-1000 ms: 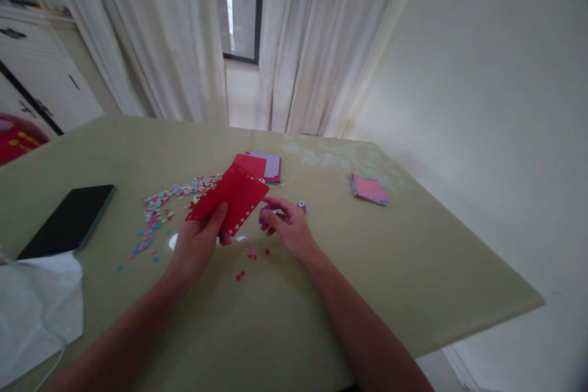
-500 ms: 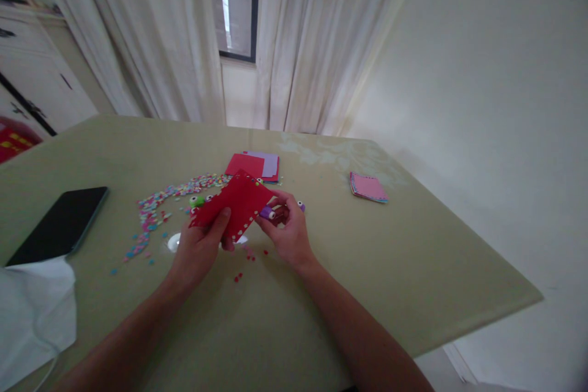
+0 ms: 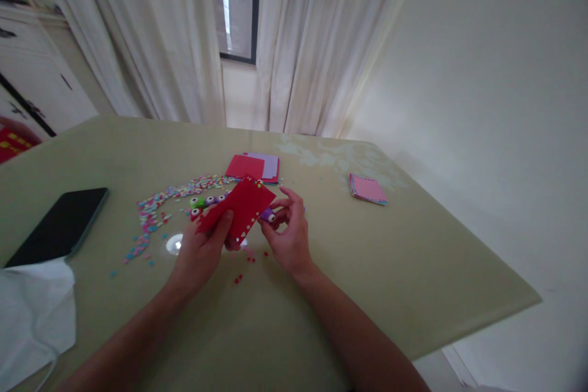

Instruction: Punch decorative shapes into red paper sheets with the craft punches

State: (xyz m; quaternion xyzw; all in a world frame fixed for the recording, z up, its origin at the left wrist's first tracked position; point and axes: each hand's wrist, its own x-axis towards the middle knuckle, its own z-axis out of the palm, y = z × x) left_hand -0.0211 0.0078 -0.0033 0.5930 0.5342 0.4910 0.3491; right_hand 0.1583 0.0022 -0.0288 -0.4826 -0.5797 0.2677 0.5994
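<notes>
My left hand [image 3: 205, 251] pinches a red card [image 3: 245, 208], thumb on its face and fingers beneath. Small heart-like cutouts run along the card's lower right edge, and more pale marks show at its top. Close to the card's right side, my right hand [image 3: 290, 236] is curled, index finger raised, around a small purple craft punch [image 3: 267, 215] with a white round end. Its fingers partly hide the punch. Behind the card lie more small punches, among them a green one [image 3: 197, 202] and a red one [image 3: 195, 213].
Colourful paper confetti [image 3: 149, 211] curves across the table's left side. Red and lilac cards [image 3: 243, 166] are stacked behind my hands. A pink-topped card stack [image 3: 368, 188] lies to the right. At left are a dark phone [image 3: 59, 223] and a white face mask [image 3: 37, 318].
The red card has shifted slightly right and down, uncovering more of the punches behind it. My right index finger has lifted away from the card's edge.
</notes>
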